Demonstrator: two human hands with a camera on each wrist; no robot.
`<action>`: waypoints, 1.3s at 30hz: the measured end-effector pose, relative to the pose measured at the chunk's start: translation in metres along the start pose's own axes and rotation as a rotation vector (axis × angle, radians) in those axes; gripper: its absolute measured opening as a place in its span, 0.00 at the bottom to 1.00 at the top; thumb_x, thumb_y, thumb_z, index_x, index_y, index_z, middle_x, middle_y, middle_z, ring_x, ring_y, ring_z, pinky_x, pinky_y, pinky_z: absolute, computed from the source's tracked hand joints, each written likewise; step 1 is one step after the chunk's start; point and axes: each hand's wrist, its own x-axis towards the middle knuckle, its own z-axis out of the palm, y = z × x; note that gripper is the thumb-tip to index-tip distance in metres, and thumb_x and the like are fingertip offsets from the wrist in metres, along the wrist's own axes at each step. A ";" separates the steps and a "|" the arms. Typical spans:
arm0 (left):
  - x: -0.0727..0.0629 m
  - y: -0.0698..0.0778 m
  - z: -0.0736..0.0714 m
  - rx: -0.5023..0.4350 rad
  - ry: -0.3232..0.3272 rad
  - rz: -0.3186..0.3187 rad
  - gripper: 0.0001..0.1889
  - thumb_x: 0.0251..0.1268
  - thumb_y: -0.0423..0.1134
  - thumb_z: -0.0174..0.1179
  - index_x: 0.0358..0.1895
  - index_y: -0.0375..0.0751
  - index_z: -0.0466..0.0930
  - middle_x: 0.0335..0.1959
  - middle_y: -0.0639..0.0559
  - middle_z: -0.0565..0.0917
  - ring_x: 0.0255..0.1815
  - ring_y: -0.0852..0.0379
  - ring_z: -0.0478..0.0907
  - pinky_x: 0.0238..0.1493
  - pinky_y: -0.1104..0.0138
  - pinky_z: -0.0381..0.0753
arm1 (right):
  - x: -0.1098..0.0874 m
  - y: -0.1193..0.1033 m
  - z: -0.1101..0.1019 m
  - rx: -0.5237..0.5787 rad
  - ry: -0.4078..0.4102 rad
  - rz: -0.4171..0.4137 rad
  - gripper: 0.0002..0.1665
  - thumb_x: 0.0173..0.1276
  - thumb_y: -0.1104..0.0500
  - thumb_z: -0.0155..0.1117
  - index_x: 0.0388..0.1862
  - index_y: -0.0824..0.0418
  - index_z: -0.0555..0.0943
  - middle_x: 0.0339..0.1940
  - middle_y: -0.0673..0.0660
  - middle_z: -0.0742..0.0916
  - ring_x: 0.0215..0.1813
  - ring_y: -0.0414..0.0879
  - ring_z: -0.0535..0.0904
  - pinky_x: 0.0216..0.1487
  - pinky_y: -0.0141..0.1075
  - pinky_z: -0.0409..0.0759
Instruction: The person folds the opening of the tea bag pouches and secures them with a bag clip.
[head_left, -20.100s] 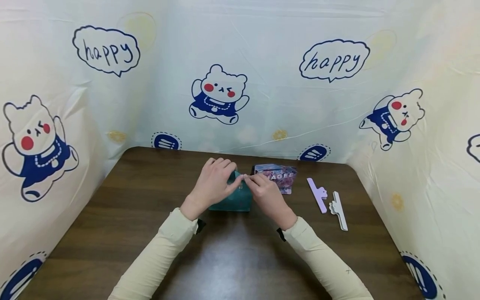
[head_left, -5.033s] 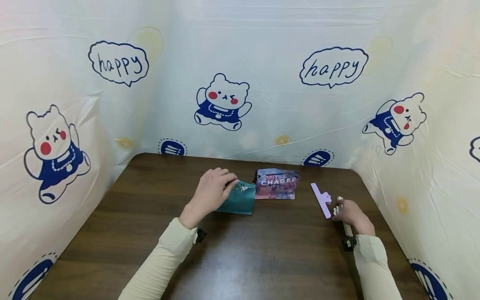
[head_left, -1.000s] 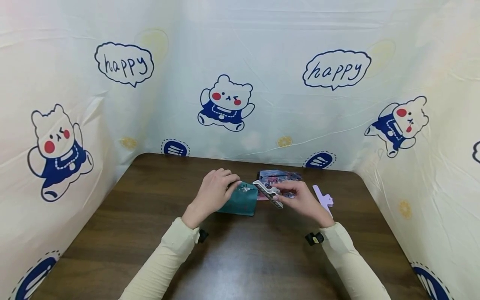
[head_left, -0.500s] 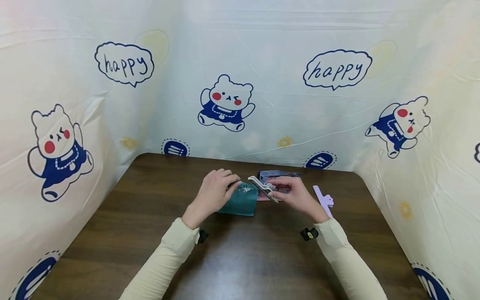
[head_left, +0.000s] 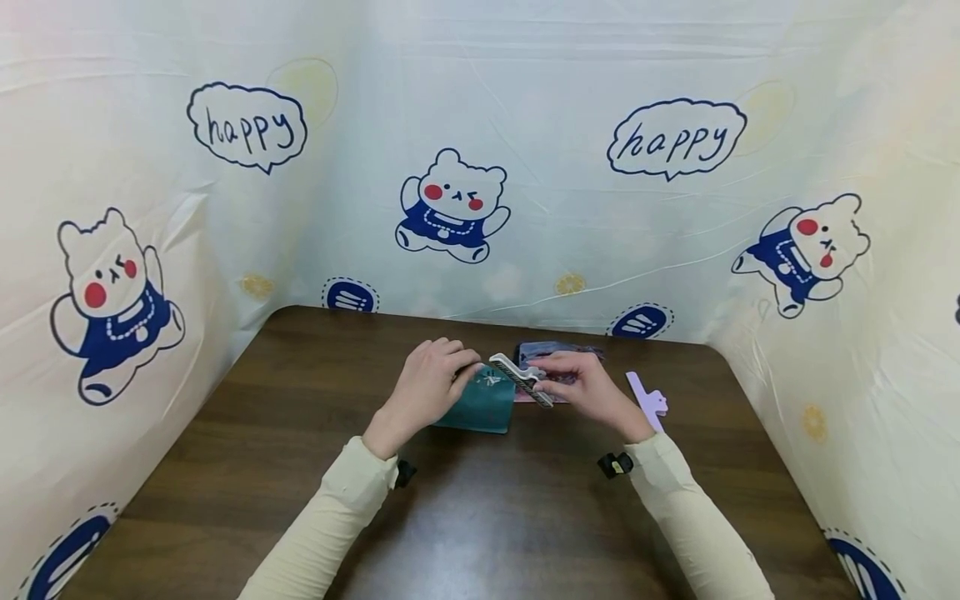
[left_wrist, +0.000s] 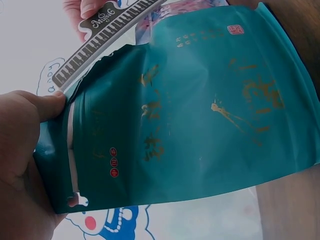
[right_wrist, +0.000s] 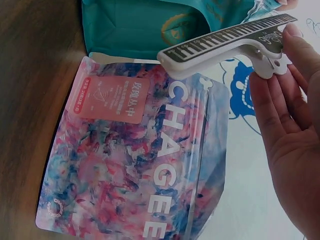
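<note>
My left hand (head_left: 429,382) grips the top corner of a teal foil pouch (head_left: 480,408), which stands on the table. In the left wrist view, the thumb presses on the pouch's top, where a zip strip and a ragged edge show. Between thumb and fingertips, my right hand (head_left: 588,390) pinches a white bag clip (right_wrist: 225,46) with a piano-key pattern and the word "Music". The clip is tilted, its far end beside the teal pouch's upper edge in the left wrist view. Below it, in the right wrist view, is a pink and blue CHAGEE pouch (right_wrist: 135,165).
A lilac bag clip (head_left: 649,403) lies on the dark wooden table (head_left: 480,517), partly behind the right wrist. Behind the table hangs a pale printed cloth (head_left: 540,100) with bears and "happy" bubbles, which also encloses both sides.
Earlier both hands were at the teal pouch's top. The right hand then took the white bag clip from the table and carried it left, lately edging closer to the pouch. The left hand stays.
</note>
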 end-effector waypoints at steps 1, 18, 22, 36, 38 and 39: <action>0.000 0.000 0.000 0.000 -0.001 -0.002 0.06 0.71 0.42 0.65 0.42 0.47 0.89 0.32 0.55 0.85 0.32 0.56 0.76 0.33 0.65 0.72 | 0.001 0.000 -0.001 -0.006 -0.002 -0.006 0.21 0.65 0.63 0.73 0.58 0.57 0.87 0.54 0.56 0.88 0.46 0.47 0.82 0.48 0.43 0.85; 0.004 -0.001 -0.001 -0.007 -0.011 0.001 0.05 0.70 0.41 0.66 0.43 0.47 0.89 0.32 0.55 0.84 0.31 0.57 0.74 0.33 0.65 0.70 | 0.012 0.002 -0.006 -0.044 -0.031 -0.116 0.21 0.67 0.62 0.71 0.59 0.60 0.86 0.45 0.53 0.89 0.39 0.45 0.79 0.38 0.38 0.83; 0.004 0.000 -0.002 -0.011 -0.024 -0.009 0.05 0.69 0.40 0.67 0.43 0.46 0.89 0.32 0.55 0.84 0.31 0.57 0.73 0.33 0.66 0.70 | 0.013 0.004 -0.005 -0.044 -0.042 -0.119 0.20 0.68 0.61 0.71 0.58 0.62 0.86 0.46 0.53 0.90 0.39 0.44 0.80 0.40 0.35 0.83; 0.007 0.000 0.001 -0.022 -0.040 -0.012 0.05 0.69 0.41 0.67 0.43 0.47 0.89 0.32 0.55 0.84 0.31 0.58 0.72 0.33 0.67 0.70 | 0.019 0.015 -0.010 -0.076 -0.038 -0.125 0.18 0.68 0.64 0.70 0.57 0.61 0.87 0.45 0.53 0.90 0.38 0.43 0.82 0.39 0.33 0.84; 0.008 0.000 0.002 -0.026 -0.045 -0.017 0.05 0.69 0.40 0.67 0.43 0.47 0.89 0.32 0.55 0.84 0.31 0.58 0.72 0.33 0.67 0.70 | 0.020 0.015 -0.011 -0.086 -0.043 -0.126 0.18 0.68 0.62 0.70 0.56 0.60 0.87 0.45 0.52 0.90 0.37 0.43 0.81 0.38 0.33 0.83; 0.008 0.000 0.001 -0.029 -0.045 -0.019 0.05 0.69 0.41 0.67 0.43 0.47 0.89 0.32 0.55 0.84 0.31 0.58 0.72 0.34 0.67 0.70 | 0.021 0.015 -0.011 -0.091 -0.043 -0.128 0.18 0.68 0.61 0.70 0.56 0.59 0.87 0.45 0.52 0.90 0.37 0.43 0.81 0.38 0.33 0.83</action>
